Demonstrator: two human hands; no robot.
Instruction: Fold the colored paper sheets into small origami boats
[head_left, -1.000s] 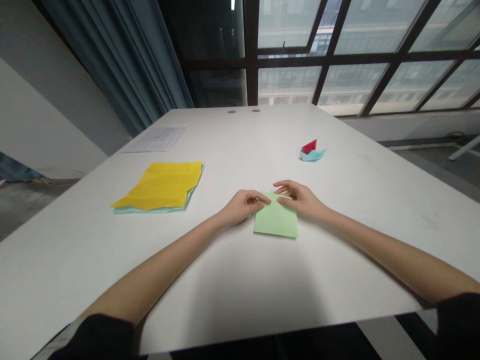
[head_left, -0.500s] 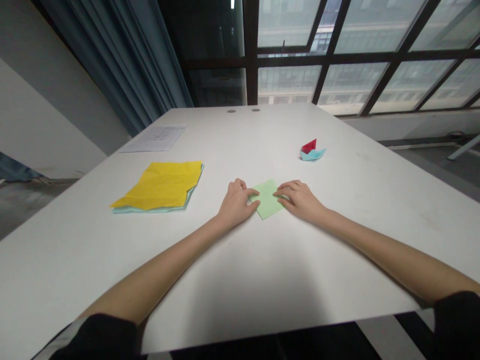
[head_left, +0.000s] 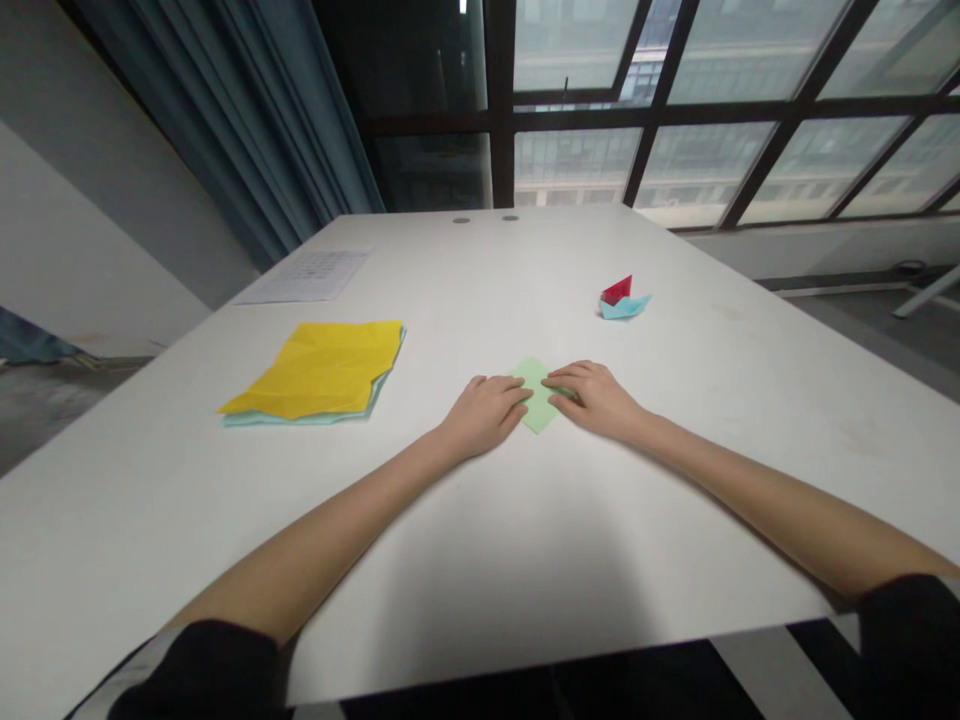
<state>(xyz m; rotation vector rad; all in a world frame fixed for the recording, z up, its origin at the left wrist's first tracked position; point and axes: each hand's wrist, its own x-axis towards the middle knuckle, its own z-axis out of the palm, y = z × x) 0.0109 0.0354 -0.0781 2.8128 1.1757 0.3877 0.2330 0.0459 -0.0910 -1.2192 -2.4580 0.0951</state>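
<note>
Green paper: centre of the frame, flat on the table, and it's swung round! Square-on a second ago, now a corner points at me.
Left hand: slid further in, fingers loosely bent, tips over the paper's left side; whether it pinches, I can't tell.
Right hand: thumb slightly apart from my fingers, tips on the right side; pinch or press, can't tell.
Turn: looks finished to me, leaving the paper lined up corner-on between my hands.

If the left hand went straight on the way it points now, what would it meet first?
The left hand touches the green paper; past that, it would probably meet the right hand, though depth is unclear.
</note>
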